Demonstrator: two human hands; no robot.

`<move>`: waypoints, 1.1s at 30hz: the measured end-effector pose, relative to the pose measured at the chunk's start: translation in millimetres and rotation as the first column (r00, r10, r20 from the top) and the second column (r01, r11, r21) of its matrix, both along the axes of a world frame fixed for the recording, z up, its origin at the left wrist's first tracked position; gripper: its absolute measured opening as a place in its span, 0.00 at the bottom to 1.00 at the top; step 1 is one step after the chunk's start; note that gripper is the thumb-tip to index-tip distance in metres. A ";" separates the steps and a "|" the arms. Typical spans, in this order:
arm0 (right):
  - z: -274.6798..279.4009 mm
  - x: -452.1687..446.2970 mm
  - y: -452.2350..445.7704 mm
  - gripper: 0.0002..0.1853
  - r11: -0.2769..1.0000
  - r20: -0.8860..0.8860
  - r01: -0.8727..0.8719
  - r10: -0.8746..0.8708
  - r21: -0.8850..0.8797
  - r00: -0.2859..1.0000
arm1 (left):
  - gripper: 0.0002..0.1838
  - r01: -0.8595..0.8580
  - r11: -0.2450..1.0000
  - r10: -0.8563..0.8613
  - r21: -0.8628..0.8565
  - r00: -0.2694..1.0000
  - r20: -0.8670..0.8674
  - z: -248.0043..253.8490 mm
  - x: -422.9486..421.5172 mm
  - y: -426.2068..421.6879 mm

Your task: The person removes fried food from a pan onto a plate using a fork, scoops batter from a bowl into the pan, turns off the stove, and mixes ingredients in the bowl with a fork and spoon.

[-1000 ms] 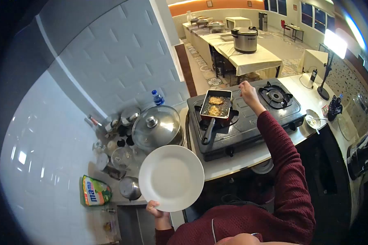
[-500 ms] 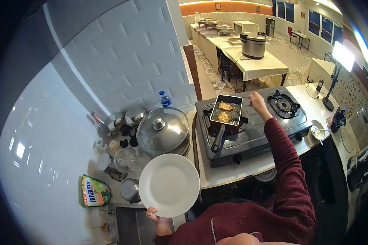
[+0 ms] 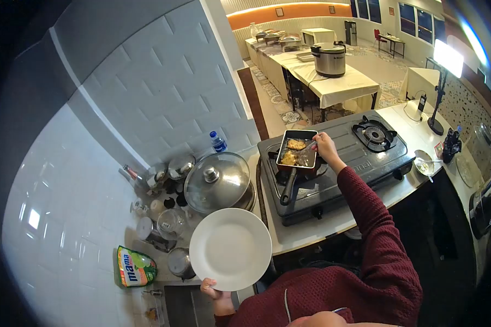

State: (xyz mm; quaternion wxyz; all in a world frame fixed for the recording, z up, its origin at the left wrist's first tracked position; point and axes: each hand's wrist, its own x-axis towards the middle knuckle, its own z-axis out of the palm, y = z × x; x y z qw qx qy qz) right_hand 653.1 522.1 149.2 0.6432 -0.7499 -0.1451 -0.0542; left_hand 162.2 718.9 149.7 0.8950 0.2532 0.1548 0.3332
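My left hand (image 3: pixel 215 290) grips the lower rim of a white plate (image 3: pixel 231 249), its bare face turned up over the counter edge. My right hand (image 3: pixel 325 146) is closed on a thin metal utensil (image 3: pixel 310 147) that looks like a fork, reaching into a small square frying pan (image 3: pixel 287 188). Two browned fried pieces lie in the pan: one far piece (image 3: pixel 297 144) and one near piece (image 3: pixel 289 158). Shiny oil surrounds them. The utensil's tip is beside the pieces; whether it touches them I cannot tell. The pan sits on the left burner, handle toward me.
The gas stove (image 3: pixel 338 158) has a second burner (image 3: pixel 375 134) at right. Left of it stand a large lidded pan (image 3: pixel 218 182), a water bottle (image 3: pixel 218 141), jars and a green pouch (image 3: pixel 136 267). A small bowl (image 3: pixel 424 162) and a lamp (image 3: pixel 442 87) stand at right.
My right hand has moved left and nearer the pan, bringing the utensil over its right side. The plate stays in my left hand. The whole view has shifted slightly.
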 end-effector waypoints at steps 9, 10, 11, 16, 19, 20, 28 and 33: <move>14.9 -19.1 2.0 0.11 0.999 0.018 -0.025 0.026 -0.037 0.999 | 0.33 -0.001 1.000 0.001 -0.013 1.000 0.006 -20.5 -4.2 -1.1; 11.0 -16.1 1.4 0.11 0.999 0.040 -0.020 0.021 -0.033 0.999 | 0.33 -0.001 1.000 0.001 -0.013 1.000 0.005 -20.6 -4.6 -1.8; 8.3 -13.8 0.9 0.11 1.000 0.062 -0.014 0.015 -0.028 0.998 | 0.33 -0.001 1.000 0.001 -0.012 1.000 0.005 -20.5 -4.8 -2.3; 8.4 -18.6 0.8 0.11 0.999 0.046 -0.019 0.021 -0.027 0.999 | 0.39 0.019 1.000 -0.018 -0.023 0.999 0.046 -22.9 -6.6 -0.1; 17.2 -26.6 0.9 0.11 1.000 0.018 -0.019 0.020 -0.024 1.000 | 0.39 0.038 0.999 -0.038 -0.021 0.999 0.024 -4.7 -3.4 -9.5; 19.3 -28.1 1.0 0.11 0.999 0.011 -0.018 0.018 -0.028 1.000 | 0.39 0.035 0.999 -0.035 -0.002 0.999 0.005 2.7 -1.7 -13.2; 13.8 -23.6 4.5 0.10 0.995 0.088 0.042 -0.034 -0.088 0.996 | 0.39 0.006 1.000 -0.006 -0.014 1.000 0.018 -16.4 -4.4 -5.3; 19.8 -25.1 4.3 0.10 0.980 0.150 0.138 -0.117 -0.140 0.982 | 0.36 0.004 1.000 -0.004 -0.016 1.000 -0.005 -14.9 -5.1 -6.1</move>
